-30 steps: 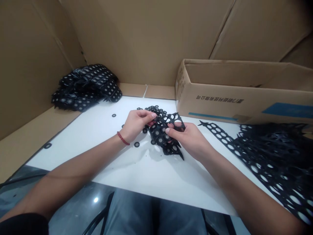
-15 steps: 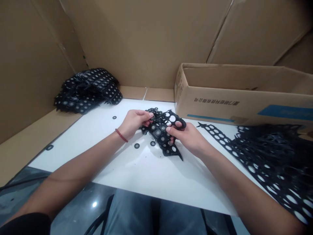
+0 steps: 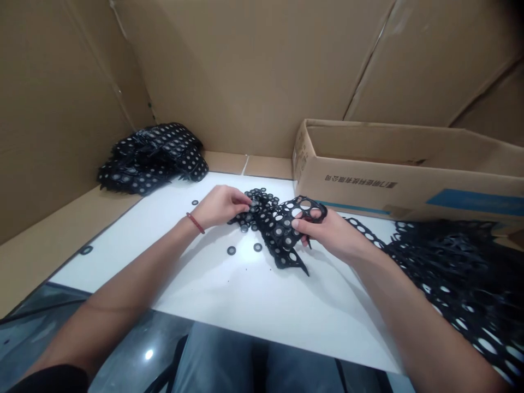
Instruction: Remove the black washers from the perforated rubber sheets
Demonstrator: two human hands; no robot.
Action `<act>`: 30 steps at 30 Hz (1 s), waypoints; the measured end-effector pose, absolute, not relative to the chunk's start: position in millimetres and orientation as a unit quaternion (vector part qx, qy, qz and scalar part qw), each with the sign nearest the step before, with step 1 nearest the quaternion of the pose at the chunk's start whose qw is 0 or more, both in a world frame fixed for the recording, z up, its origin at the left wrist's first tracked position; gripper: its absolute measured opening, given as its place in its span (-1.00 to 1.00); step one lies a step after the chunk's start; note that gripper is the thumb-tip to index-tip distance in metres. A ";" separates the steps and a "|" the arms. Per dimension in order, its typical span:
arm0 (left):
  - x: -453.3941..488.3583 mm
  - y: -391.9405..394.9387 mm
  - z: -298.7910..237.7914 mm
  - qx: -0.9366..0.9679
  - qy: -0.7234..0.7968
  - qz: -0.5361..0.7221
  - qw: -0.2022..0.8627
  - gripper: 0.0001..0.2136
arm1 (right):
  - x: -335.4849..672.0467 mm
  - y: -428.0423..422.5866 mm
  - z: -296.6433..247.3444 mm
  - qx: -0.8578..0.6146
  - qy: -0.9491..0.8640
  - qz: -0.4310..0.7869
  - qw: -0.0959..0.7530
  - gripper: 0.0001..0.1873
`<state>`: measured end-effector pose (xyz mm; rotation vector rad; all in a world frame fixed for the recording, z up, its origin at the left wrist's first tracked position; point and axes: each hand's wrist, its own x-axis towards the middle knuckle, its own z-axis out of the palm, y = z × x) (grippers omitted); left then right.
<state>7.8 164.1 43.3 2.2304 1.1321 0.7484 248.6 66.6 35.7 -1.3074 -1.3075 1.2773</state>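
I get soft, middling light; cardboard wall (image 3: 245,71) dim, table (image 3: 295,311) bright with soft shadows. Glare spot on shiny floor (image 3: 126,346). Detail lost in black heap (image 3: 462,273). Upper-right corner dark, edges stretched.

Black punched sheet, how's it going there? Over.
Right fingers pinching the black punched sheet. Left fingers at the disc pile, grip unclear. Sheet curled, partly emptied. Loose discs scattered nearby.

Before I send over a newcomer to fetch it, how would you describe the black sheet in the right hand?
Start at the cardboard box with blue markings, then come forward onto the white tabletop, near the box's left end. There the right hand holds a black sheet. Unlike the left heap and right heap, it is hand-held, with open holes beside grey-centred discs.
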 end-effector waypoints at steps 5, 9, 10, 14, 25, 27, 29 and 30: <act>26.5 144.5 30.2 0.878 0.365 0.306 0.039 -0.80 | 242.4 68.7 29.5 -0.486 -0.442 0.565 0.499 -0.70; 38.0 121.0 34.5 0.878 0.276 0.391 -0.009 -0.79 | 238.3 67.8 27.3 -0.480 -0.424 0.566 0.519 -0.71; 40.1 117.0 34.3 0.887 0.250 0.388 -0.001 -0.78 | 237.3 67.3 26.4 -0.473 -0.428 0.570 0.518 -0.73; 45.0 111.4 24.8 0.899 0.202 0.381 0.081 -0.76 | 234.1 64.5 23.3 -0.445 -0.469 0.591 0.482 -0.76; 48.7 110.7 32.3 0.763 0.348 0.389 0.382 -0.76 | 225.4 58.9 37.6 -0.565 -0.574 0.408 0.429 -0.75; 47.4 121.8 34.1 0.677 0.396 0.409 0.466 -0.79 | 225.2 59.2 38.4 -0.570 -0.565 0.415 0.427 -0.75; 41.9 137.4 32.2 0.619 0.431 0.439 0.489 -0.80 | 226.8 60.1 37.8 -0.577 -0.541 0.430 0.437 -0.75; 37.9 145.6 30.0 0.606 0.451 0.457 0.469 -0.79 | 228.0 60.7 37.1 -0.575 -0.521 0.440 0.451 -0.74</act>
